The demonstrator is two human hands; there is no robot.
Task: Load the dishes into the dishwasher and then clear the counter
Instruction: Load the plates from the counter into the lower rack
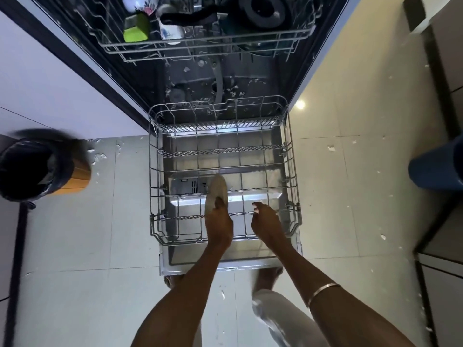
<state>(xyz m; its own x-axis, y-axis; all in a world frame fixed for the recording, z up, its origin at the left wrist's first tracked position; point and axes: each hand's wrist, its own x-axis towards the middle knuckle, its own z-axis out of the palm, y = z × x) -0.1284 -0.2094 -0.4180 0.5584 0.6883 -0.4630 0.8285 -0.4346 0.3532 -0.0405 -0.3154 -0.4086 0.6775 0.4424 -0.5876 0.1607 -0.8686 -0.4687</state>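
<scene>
I am looking straight down at the grey wire lower rack [225, 151], pulled out over the open stainless dishwasher door [220, 259]. My left hand [219, 224] has its grip clamped on a pale cream round plate [216, 194], which it holds on edge, upright among the tines near the front middle of the rack; the plate touches the wire there. My right hand [266, 221] sits just beside it to the right, its grip apart, fingers loosely bent over the front tine row, holding nothing. A thin metal bangle [323, 291] circles the right forearm. Further in, the upper wire rack [200, 43] carries a lime-green cup [136, 31], a floral white mug [139, 5] and a black round pot [263, 11]. On the pale tiled floor [350, 196], left of the rack, stands an orange bin with a black liner [42, 171].
</scene>
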